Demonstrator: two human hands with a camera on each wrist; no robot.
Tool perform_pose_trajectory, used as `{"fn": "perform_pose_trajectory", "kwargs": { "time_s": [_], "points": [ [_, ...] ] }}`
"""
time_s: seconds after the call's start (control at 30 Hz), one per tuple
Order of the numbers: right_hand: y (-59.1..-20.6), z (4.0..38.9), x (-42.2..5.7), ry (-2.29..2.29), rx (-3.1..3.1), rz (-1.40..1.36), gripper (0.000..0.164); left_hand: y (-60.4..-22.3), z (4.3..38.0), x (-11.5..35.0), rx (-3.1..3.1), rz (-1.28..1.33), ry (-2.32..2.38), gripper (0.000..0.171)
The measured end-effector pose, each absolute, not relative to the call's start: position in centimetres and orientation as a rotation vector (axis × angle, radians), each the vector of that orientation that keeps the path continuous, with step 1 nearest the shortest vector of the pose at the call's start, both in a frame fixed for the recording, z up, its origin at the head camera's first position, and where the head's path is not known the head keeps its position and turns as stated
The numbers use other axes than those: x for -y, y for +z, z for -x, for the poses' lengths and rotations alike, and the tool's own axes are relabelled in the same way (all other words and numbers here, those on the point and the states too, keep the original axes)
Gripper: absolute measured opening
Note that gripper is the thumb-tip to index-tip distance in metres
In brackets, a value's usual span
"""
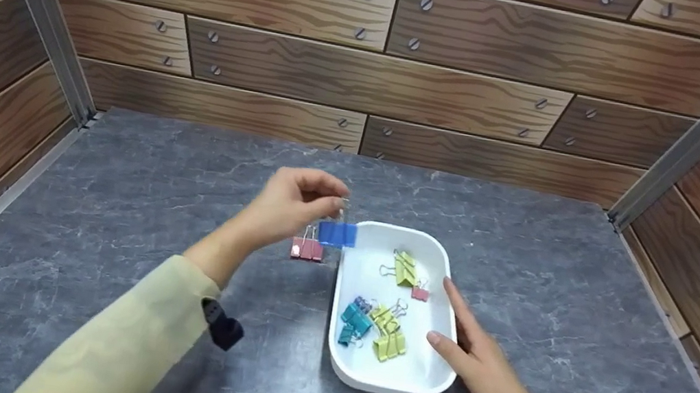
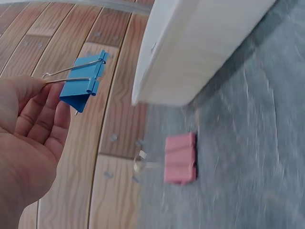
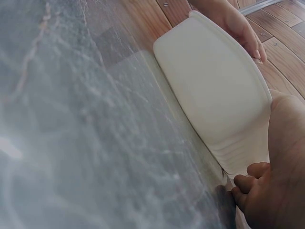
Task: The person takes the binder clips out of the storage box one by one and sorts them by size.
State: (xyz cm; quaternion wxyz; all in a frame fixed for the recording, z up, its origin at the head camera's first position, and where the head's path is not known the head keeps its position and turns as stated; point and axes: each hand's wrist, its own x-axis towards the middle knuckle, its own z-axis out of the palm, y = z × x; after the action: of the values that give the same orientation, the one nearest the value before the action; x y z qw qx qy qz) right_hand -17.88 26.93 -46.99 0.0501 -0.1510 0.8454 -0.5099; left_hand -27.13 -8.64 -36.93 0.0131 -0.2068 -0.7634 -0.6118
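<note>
My left hand (image 1: 301,206) pinches the wire handles of a blue binder clip (image 1: 337,234) between thumb and fingertips. The clip hangs above the left rim of a white plastic tub (image 1: 335,354); in the left wrist view the blue binder clip (image 2: 83,81) is seen in the air beside the tub wall (image 2: 186,52). My right hand (image 1: 481,365) grips the tub's right side, thumb over the rim and fingers along the outer wall. A pink binder clip (image 1: 307,250) lies on the table just left of the tub, below my left hand.
Inside the tub lie several yellow-green binder clips (image 1: 390,347), teal binder clips (image 1: 357,320), a small purple clip (image 1: 363,304) and a small pink clip (image 1: 420,294). Wood-patterned walls (image 1: 287,62) stand around the grey marbled table (image 1: 146,214).
</note>
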Motion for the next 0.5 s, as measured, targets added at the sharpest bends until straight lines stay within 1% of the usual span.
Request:
{"fn": "perform_pose_trajectory", "kwargs": {
  "time_s": [0.27, 0.5],
  "points": [
    [-47.0, 17.9, -26.9, -1.551, -2.574, 0.465, 0.081, -37.0, 27.1, 12.8, 2.368, 0.527, -1.825, 0.016],
    [-47.0, 17.9, -27.0, -1.533, -2.583, 0.461, 0.081, -38.3, 27.5, 15.5, 2.410, 0.416, -1.790, 0.016]
  ]
}}
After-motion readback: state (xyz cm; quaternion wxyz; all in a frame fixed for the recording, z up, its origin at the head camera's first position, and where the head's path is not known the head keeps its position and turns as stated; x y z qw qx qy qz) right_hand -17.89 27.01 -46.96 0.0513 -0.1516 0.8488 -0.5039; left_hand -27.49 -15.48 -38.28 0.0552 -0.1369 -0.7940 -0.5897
